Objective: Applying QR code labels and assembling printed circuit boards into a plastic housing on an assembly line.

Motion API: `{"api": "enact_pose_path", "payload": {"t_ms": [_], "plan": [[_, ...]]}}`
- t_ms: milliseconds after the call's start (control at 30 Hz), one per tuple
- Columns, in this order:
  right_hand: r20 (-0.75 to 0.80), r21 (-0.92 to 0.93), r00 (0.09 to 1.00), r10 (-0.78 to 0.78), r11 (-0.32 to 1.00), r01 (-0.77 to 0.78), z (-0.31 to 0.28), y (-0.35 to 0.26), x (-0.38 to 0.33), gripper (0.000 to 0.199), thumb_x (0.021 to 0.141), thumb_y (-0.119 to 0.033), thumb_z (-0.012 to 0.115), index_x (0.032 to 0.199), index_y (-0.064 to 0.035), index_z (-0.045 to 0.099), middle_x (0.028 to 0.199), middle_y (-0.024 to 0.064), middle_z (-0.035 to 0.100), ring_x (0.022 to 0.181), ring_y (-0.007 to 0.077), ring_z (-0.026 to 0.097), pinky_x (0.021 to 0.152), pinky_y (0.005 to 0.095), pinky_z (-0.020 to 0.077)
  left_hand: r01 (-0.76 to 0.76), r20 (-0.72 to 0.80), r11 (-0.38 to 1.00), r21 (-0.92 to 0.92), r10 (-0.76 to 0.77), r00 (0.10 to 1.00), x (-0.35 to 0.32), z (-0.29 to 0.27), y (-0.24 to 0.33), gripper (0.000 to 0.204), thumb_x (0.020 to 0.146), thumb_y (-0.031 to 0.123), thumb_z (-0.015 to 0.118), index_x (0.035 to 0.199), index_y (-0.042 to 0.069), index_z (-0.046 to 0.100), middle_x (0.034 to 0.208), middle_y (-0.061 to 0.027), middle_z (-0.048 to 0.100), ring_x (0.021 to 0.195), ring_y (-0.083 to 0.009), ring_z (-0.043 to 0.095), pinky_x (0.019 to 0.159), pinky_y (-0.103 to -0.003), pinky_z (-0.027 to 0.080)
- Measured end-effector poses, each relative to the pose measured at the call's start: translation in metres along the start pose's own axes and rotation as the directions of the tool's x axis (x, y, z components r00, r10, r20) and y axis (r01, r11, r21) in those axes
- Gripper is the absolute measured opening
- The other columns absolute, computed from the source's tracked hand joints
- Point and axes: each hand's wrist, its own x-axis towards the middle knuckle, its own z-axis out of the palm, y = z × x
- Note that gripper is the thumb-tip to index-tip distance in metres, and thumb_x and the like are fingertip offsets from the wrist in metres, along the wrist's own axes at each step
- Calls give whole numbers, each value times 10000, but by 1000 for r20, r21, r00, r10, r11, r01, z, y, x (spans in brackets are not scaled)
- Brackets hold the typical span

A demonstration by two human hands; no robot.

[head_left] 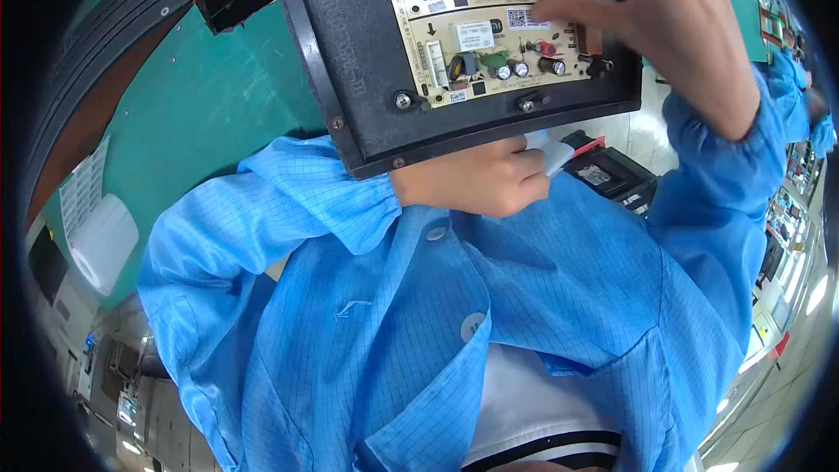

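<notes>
A black fixture tray [350, 114] with a raised rim and screws is in front of me, cut off by the top edge. In it lies a tan circuit board panel [502, 16] carrying capacitors, green and red parts and white connectors. A brown strip [592, 42] runs along the panel's right side. My right hand [655, 22] reaches over that side, its thumb stretched onto the board beside the strip; the other fingers are mostly out of view. Below the tray's near edge my left hand [481, 179] is closed, with a thin white sheet-like piece [556, 157] at its fingers.
A green work mat [210, 96] covers the table to the left, bearing a white roll of labels [103, 240]. A curved black-edged band [105, 52] passes at the far left. Black bins [612, 177] stand beyond my left hand. A co-worker's blue sleeve [786, 92] shows at far right.
</notes>
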Motion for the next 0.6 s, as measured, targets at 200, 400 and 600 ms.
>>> {"api": "enact_pose_path", "payload": {"t_ms": [200,400,600], "plan": [[165,77,955,246,962,-261,-37,4,26,610,709,-105,873,1227,-53,554,1104,120,492,944,208,633,720,285,586,42,-85,998,-51,-46,995,7,-1,1,222,815,224,729,733,82,579,746,-35,563,636,-164,559,585,-298,502],[133,389,944,303,860,-331,-15,13,33,534,755,-20,817,1225,-60,567,1104,123,539,810,195,651,656,256,593,85,-89,996,-2,-85,992,6,-2,2,246,810,246,740,703,97,576,723,-21,557,631,-146,560,585,-293,508],[25,103,988,154,982,-156,-6,18,26,496,713,-33,839,1153,-77,615,1053,119,568,901,262,626,745,336,555,70,-84,996,49,-66,994,4,-5,2,257,820,275,731,697,113,574,694,-3,531,632,-128,560,603,-289,513]]}}
